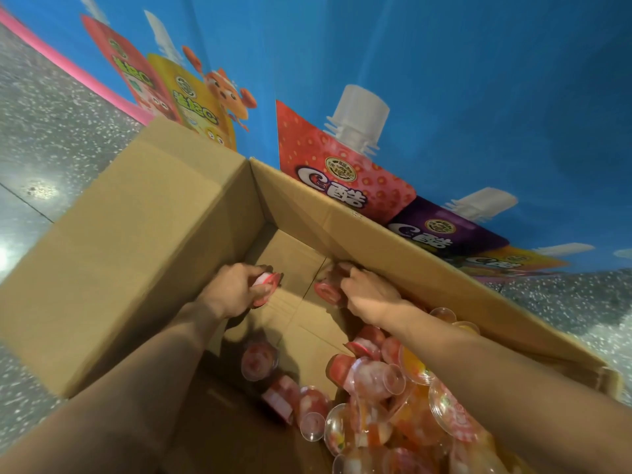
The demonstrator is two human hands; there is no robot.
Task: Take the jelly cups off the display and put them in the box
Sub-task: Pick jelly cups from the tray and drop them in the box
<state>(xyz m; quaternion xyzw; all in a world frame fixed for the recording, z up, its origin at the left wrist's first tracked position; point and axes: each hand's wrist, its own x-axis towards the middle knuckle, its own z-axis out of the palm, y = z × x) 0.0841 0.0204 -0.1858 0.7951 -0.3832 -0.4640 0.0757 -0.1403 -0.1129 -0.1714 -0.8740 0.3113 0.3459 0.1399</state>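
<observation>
Both my hands reach down into an open cardboard box [393, 230]. My left hand [236, 289] grips red-and-white jelly cups [268, 283] low over the box's bare floor. My right hand [371, 294] holds more red jelly cups [328, 290] against the far right wall of the box. Several loose jelly cups [372, 388], red, orange and clear-topped, lie heaped in the near right part of the box, partly hidden under my right forearm.
A tall box flap [130, 234] stands up on the left. Behind the box rises a blue display panel [444, 80] printed with drink pouches. Grey speckled floor [51, 131] shows left and at the far right.
</observation>
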